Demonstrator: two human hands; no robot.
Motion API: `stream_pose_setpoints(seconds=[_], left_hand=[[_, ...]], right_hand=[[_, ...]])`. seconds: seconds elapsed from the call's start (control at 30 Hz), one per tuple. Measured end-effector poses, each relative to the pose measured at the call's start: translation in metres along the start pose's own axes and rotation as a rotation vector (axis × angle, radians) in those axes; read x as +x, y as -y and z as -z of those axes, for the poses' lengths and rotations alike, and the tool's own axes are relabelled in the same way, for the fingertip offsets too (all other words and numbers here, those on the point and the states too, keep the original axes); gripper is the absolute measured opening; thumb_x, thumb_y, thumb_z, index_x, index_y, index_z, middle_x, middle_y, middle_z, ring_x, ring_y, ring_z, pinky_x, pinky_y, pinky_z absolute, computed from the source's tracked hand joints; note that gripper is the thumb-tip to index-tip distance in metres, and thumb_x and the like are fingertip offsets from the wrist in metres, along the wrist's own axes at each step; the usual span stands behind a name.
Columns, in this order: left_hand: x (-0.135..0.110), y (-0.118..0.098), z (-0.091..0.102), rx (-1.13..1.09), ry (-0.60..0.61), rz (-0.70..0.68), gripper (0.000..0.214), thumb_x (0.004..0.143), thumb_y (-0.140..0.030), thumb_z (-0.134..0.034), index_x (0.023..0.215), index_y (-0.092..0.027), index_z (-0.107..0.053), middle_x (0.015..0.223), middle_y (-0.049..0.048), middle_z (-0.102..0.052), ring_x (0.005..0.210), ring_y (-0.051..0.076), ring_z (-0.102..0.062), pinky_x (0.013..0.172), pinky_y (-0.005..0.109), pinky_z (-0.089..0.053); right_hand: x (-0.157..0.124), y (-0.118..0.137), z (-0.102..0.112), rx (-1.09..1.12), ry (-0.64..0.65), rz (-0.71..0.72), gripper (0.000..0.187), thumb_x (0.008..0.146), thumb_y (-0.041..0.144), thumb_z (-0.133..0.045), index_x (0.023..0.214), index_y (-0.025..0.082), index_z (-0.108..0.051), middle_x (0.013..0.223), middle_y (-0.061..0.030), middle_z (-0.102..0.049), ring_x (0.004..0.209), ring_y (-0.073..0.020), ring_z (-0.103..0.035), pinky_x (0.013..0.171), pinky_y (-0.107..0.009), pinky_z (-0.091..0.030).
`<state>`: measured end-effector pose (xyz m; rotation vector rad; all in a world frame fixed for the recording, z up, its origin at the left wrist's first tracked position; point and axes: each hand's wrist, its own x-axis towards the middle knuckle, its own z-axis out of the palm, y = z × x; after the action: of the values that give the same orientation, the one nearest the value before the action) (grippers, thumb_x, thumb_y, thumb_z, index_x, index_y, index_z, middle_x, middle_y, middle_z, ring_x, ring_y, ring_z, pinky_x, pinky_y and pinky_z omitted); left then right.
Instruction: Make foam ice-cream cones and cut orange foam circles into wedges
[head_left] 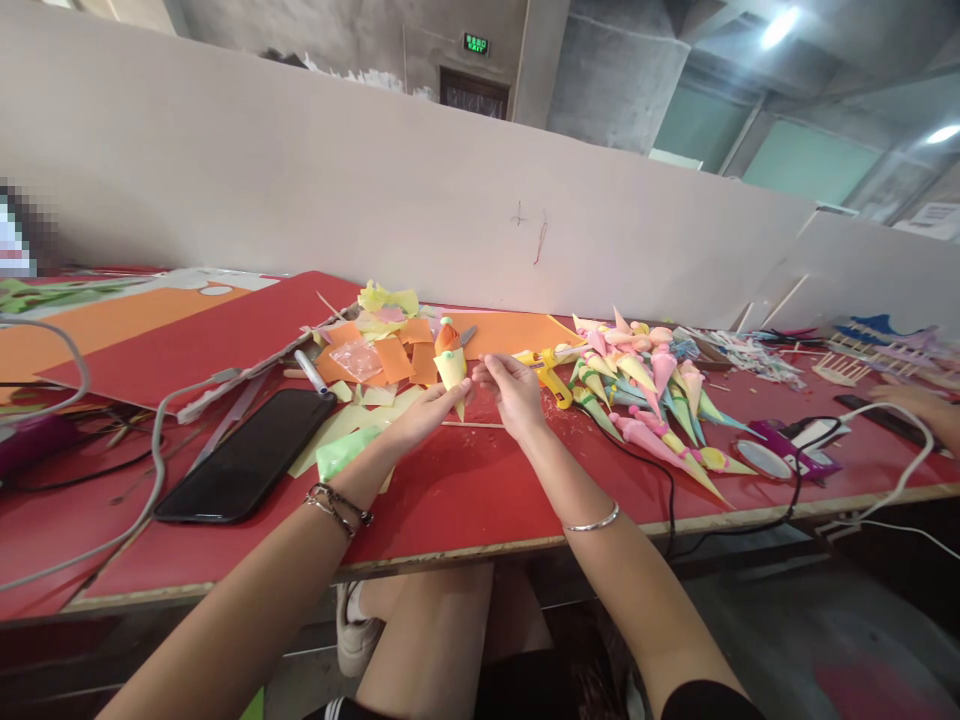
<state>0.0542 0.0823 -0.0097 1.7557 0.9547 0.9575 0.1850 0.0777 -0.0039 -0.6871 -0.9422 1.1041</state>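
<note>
Red table (465,500), inward of front edge: pinching yellow cone (451,370) near-upright, point down, in left hand (433,407); holding right hand (516,395) just beside, fingers curled, closure indiscernible.

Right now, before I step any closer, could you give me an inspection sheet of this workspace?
Surface: red tabletop, with small crumbs near the hands.
Job's things: a yellow cone with an orange top, point down; a yellow glue gun and a pile of decorated cones lie to the right.
Clutter: orange paper scraps, a pen and a dark phone on the left.
Hands: left hand holds the cone; right hand is close beside it, its grip unclear.
Cables: white cable left of the phone; black cable over the front edge.
Surroundings: white partition behind; green exit sign beyond.
</note>
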Motion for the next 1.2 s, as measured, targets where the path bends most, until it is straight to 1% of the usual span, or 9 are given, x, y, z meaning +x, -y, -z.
stream_pose_setpoints(seconds=[0.1,0.3,0.43,0.57,0.73,0.87,0.97,1.1,1.2], left_hand=[[-0.001,-0.002,-0.001,0.023,-0.016,0.034,0.044,0.073,-0.061,-0.044,0.060,-0.019,-0.042,0.059,-0.0026,-0.036,0.058,0.012,-0.033,0.057,0.028,-0.030],[-0.003,-0.007,0.000,0.036,0.026,-0.014,0.044,0.073,-0.061,-0.042,0.062,-0.019,-0.044,0.062,-0.0018,-0.040,0.063,0.013,-0.037,0.060,0.027,-0.035],[-0.003,-0.009,0.000,0.043,0.027,-0.002,0.045,0.071,-0.062,-0.043,0.062,-0.018,-0.044,0.062,-0.0016,-0.041,0.063,0.013,-0.038,0.061,0.028,-0.036],[-0.004,-0.011,-0.001,0.039,0.042,-0.006,0.044,0.072,-0.060,-0.044,0.061,-0.018,-0.044,0.061,-0.0016,-0.041,0.062,0.013,-0.037,0.061,0.028,-0.036],[-0.005,-0.013,-0.002,0.047,0.051,-0.005,0.045,0.072,-0.062,-0.043,0.060,-0.019,-0.043,0.060,-0.0017,-0.041,0.061,0.012,-0.037,0.060,0.028,-0.035],[-0.005,-0.015,-0.002,0.064,0.056,0.003,0.047,0.070,-0.064,-0.044,0.059,-0.019,-0.043,0.059,-0.0026,-0.038,0.059,0.012,-0.035,0.059,0.028,-0.034],[-0.005,-0.015,-0.002,0.068,0.077,0.003,0.048,0.070,-0.065,-0.043,0.058,-0.019,-0.042,0.059,-0.0030,-0.037,0.058,0.011,-0.034,0.059,0.028,-0.033],[-0.006,-0.016,-0.002,0.081,0.087,0.012,0.048,0.070,-0.065,-0.042,0.059,-0.019,-0.042,0.059,-0.0034,-0.037,0.058,0.011,-0.033,0.059,0.027,-0.033],[-0.006,-0.016,-0.002,0.091,0.091,0.025,0.047,0.069,-0.064,-0.042,0.059,-0.018,-0.042,0.059,-0.0035,-0.038,0.057,0.010,-0.033,0.058,0.027,-0.033]], right_hand=[[-0.001,0.001,0.001,-0.040,0.012,0.000,0.022,0.067,0.040,-0.066,0.068,0.018,-0.061,0.050,0.0054,-0.058,0.040,-0.0064,-0.052,0.043,-0.019,-0.042],[-0.001,0.001,-0.002,-0.019,0.038,0.011,0.024,0.064,0.034,-0.069,0.081,0.020,-0.061,0.067,0.0023,-0.067,0.062,-0.0120,-0.064,0.063,-0.025,-0.051],[-0.001,-0.001,-0.002,-0.076,0.018,0.029,0.023,0.067,0.040,-0.065,0.075,0.020,-0.058,0.061,0.0022,-0.064,0.059,-0.0127,-0.063,0.059,-0.026,-0.050],[0.000,-0.001,0.000,-0.119,-0.049,0.096,0.024,0.066,0.041,-0.065,0.066,0.019,-0.054,0.057,0.0037,-0.060,0.052,-0.0094,-0.057,0.054,-0.023,-0.047],[0.001,-0.002,-0.001,-0.075,0.004,0.083,0.023,0.062,0.035,-0.068,0.079,0.020,-0.062,0.071,0.0017,-0.065,0.067,-0.0122,-0.062,0.069,-0.027,-0.050],[0.000,-0.003,0.000,-0.112,-0.020,0.073,0.022,0.069,0.040,-0.062,0.074,0.019,-0.061,0.062,0.0017,-0.063,0.061,-0.0131,-0.061,0.062,-0.027,-0.049],[0.001,-0.003,0.001,-0.127,-0.060,0.125,0.020,0.066,0.037,-0.066,0.067,0.019,-0.058,0.058,0.0040,-0.059,0.054,-0.0100,-0.056,0.059,-0.025,-0.048],[0.001,-0.002,0.001,-0.093,-0.030,0.102,0.022,0.065,0.035,-0.066,0.081,0.020,-0.062,0.074,0.0007,-0.067,0.068,-0.0133,-0.063,0.070,-0.028,-0.050],[-0.001,0.000,0.000,-0.111,-0.031,0.084,0.023,0.071,0.040,-0.059,0.082,0.020,-0.062,0.071,-0.0002,-0.067,0.069,-0.0155,-0.065,0.070,-0.030,-0.051]])
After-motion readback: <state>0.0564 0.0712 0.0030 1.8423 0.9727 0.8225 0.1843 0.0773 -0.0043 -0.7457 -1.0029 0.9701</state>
